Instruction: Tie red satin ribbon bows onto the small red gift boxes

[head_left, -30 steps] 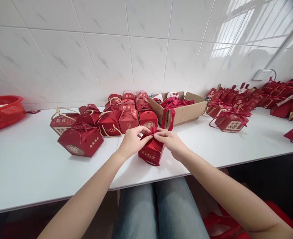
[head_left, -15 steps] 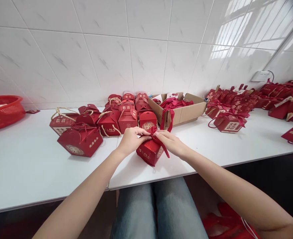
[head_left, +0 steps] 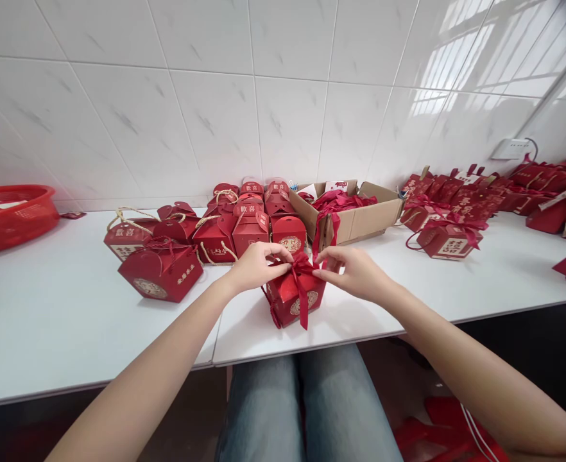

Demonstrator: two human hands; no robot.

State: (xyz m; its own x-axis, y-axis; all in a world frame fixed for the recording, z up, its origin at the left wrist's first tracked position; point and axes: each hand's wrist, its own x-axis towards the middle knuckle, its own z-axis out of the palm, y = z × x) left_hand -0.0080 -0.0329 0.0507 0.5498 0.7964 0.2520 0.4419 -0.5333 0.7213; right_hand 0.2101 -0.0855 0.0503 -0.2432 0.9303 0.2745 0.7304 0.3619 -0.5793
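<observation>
A small red gift box [head_left: 283,298] with a round gold emblem stands near the table's front edge. Across its top lies a red ribbon [head_left: 303,298] tied in a bow, one tail hanging down the front. My left hand [head_left: 254,266] pinches the bow's left side at the box top. At the right, my right hand [head_left: 353,273] has thumb and fingertips closed on the bow's other side. Just behind are several red gift boxes [head_left: 251,224], some with rope handles, and to the left a larger red box [head_left: 162,273] with a cord bow.
An open cardboard box [head_left: 367,221] full of red ribbons stands behind my right hand. A red plastic basket [head_left: 18,218] sits at the far left. More ribboned red boxes [head_left: 449,237] line the right side, before a tiled wall [head_left: 210,122].
My right hand has drawn away to the right from the bow's middle, and the bow is spread wider. The box has turned so its round emblem faces me more.
</observation>
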